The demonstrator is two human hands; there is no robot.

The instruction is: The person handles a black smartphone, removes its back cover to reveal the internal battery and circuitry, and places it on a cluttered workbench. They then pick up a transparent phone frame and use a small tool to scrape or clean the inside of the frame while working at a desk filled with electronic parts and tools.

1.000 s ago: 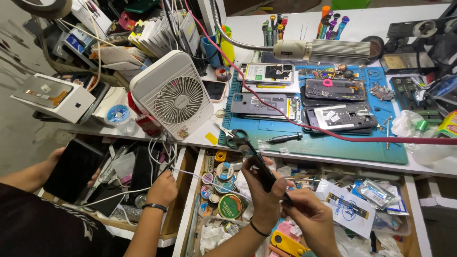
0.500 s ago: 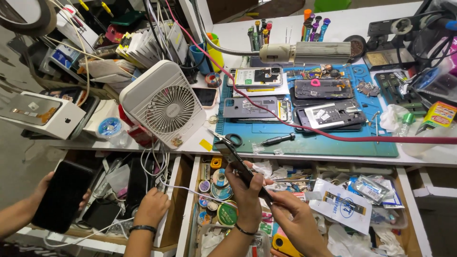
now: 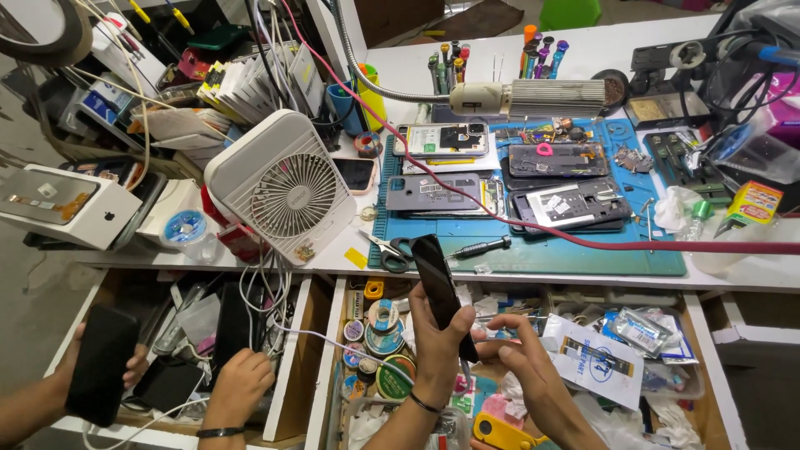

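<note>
My left hand (image 3: 435, 340), with a dark band on its wrist, grips a black phone (image 3: 437, 287) and holds it tilted on edge over the open middle drawer (image 3: 335, 333). My right hand (image 3: 527, 365) is just right of it, fingertips pinched together close to the phone's lower edge. Whatever is between those fingertips is too small to make out. At the left, a co-worker's hand (image 3: 240, 385) rests in the left drawer among cables. The co-worker's other hand holds a second black phone (image 3: 102, 365).
Tape rolls (image 3: 383, 317) and packets fill the middle drawer. On the bench stand a white fan (image 3: 287, 187), a blue mat (image 3: 583, 242) with opened phones, scissors (image 3: 390, 248), a screwdriver (image 3: 479, 247), a gooseneck lamp (image 3: 533, 97) and a red cable (image 3: 633, 243).
My left hand has raised the black phone and stood it more upright. My right hand stays close beside it. The co-worker's phone has shifted down and to the left.
</note>
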